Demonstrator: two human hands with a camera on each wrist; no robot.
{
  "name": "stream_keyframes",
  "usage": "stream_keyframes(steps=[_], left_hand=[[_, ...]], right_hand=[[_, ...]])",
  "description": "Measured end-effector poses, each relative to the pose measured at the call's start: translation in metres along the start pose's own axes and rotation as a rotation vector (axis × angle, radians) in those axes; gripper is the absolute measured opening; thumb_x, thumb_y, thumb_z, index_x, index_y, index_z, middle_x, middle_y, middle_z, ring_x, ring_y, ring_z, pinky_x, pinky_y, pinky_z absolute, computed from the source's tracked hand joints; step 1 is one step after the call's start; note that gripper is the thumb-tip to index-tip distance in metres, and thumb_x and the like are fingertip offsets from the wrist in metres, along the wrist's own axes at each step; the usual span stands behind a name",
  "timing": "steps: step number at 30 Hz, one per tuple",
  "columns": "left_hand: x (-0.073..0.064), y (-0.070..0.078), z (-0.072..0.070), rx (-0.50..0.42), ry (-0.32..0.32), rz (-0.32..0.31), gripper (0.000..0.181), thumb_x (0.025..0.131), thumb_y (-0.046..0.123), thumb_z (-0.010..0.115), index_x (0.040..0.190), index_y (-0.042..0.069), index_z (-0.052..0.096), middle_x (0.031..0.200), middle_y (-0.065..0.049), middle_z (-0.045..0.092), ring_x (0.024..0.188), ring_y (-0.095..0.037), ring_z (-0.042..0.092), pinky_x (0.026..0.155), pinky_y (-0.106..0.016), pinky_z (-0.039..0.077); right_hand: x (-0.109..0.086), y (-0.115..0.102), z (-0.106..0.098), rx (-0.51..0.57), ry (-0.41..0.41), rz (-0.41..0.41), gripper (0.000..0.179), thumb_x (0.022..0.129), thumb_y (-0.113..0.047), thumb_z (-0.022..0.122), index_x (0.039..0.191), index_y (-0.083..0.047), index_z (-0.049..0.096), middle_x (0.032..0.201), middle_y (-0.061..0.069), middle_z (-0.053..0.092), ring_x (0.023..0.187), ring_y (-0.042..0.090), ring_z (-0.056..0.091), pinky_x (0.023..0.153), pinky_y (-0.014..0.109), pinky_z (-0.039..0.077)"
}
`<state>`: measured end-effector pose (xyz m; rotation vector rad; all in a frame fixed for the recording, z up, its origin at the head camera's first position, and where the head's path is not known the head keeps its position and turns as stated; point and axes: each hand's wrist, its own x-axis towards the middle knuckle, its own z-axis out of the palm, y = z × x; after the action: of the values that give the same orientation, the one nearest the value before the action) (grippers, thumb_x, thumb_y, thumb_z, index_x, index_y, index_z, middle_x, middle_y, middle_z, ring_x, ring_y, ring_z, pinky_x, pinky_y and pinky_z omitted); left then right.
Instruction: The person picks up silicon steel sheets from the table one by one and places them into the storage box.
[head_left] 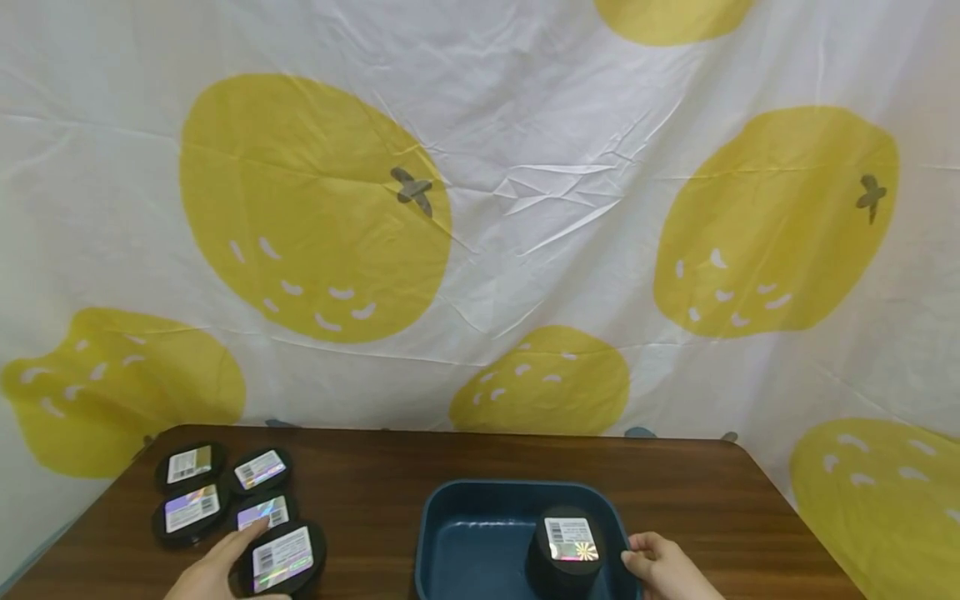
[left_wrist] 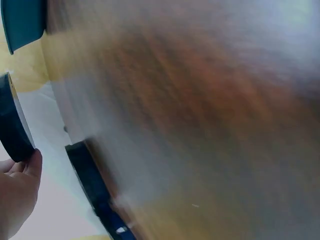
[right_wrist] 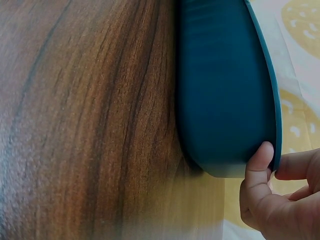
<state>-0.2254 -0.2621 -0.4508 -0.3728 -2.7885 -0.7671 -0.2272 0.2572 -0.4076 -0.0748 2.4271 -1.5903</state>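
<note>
From my end, the left hand (head_left: 217,573) sits low left in the head view, cut by the bottom edge, digits parted in a curved grip, one angled up and right; the left wrist view catches it at its left border, one fingertip pointing up (cropped, so I can't call every finger). I read the right hand (head_left: 666,567) as a fingertip pinch, entering from lower right and reaching left, bare like the other. On the right wrist view, I get two opposed digits, the nearer one bent.
</note>
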Motion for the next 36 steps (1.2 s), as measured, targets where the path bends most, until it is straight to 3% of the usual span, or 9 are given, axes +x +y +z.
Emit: stream_keyframes(steps=[3,8,11,18,22,36], left_hand=[[0.003,0.017,-0.005,-0.009,-0.077,-0.12,0.091,0.064,0.043,0.082,0.133,-0.001,0.042,0.126,-0.036,0.046,0.105,-0.051,0.052,0.078,-0.056,0.046],[0.011,0.035,-0.01,-0.051,-0.151,-0.19,0.097,0.067,0.047,0.079,0.14,0.001,0.035,0.133,-0.039,0.036,0.113,-0.058,0.041,0.082,-0.063,0.042],[0.015,0.043,-0.01,-0.069,-0.148,-0.176,0.096,0.067,0.047,0.079,0.14,0.002,0.036,0.134,-0.037,0.037,0.114,-0.056,0.042,0.084,-0.062,0.041],[0.022,0.067,-0.007,-0.151,-0.083,-0.069,0.091,0.065,0.043,0.081,0.137,0.005,0.043,0.133,-0.031,0.044,0.12,-0.056,0.037,0.086,-0.064,0.039],[0.028,0.083,-0.005,-0.188,-0.042,-0.02,0.09,0.062,0.046,0.082,0.135,0.008,0.047,0.132,-0.024,0.048,0.116,-0.05,0.045,0.085,-0.062,0.041],[0.042,0.12,0.005,-0.299,0.012,0.018,0.09,0.056,0.047,0.085,0.132,0.012,0.051,0.129,-0.009,0.051,0.117,-0.035,0.049,0.092,-0.056,0.04]], right_hand=[[-0.001,0.001,0.0,0.009,-0.006,0.002,0.031,0.093,-0.004,0.047,0.107,0.023,0.038,0.089,0.014,0.055,0.075,0.015,0.057,0.068,0.033,0.052],[-0.001,0.001,-0.001,0.02,-0.017,-0.002,0.031,0.093,-0.004,0.047,0.106,0.023,0.038,0.089,0.013,0.055,0.075,0.015,0.057,0.068,0.033,0.053],[0.0,0.001,0.0,0.029,-0.02,0.001,0.031,0.093,-0.004,0.046,0.107,0.023,0.037,0.089,0.013,0.055,0.076,0.014,0.057,0.069,0.033,0.053],[0.0,0.001,0.0,0.027,-0.022,-0.007,0.032,0.093,-0.004,0.046,0.107,0.024,0.036,0.09,0.014,0.056,0.076,0.015,0.057,0.069,0.033,0.053],[0.0,0.002,0.0,0.029,-0.025,-0.011,0.032,0.093,-0.004,0.046,0.107,0.024,0.037,0.089,0.014,0.056,0.076,0.015,0.057,0.068,0.033,0.053],[-0.003,-0.004,0.002,0.057,-0.03,-0.007,0.028,0.094,-0.002,0.044,0.105,0.023,0.037,0.086,0.013,0.054,0.073,0.015,0.056,0.065,0.031,0.053]])
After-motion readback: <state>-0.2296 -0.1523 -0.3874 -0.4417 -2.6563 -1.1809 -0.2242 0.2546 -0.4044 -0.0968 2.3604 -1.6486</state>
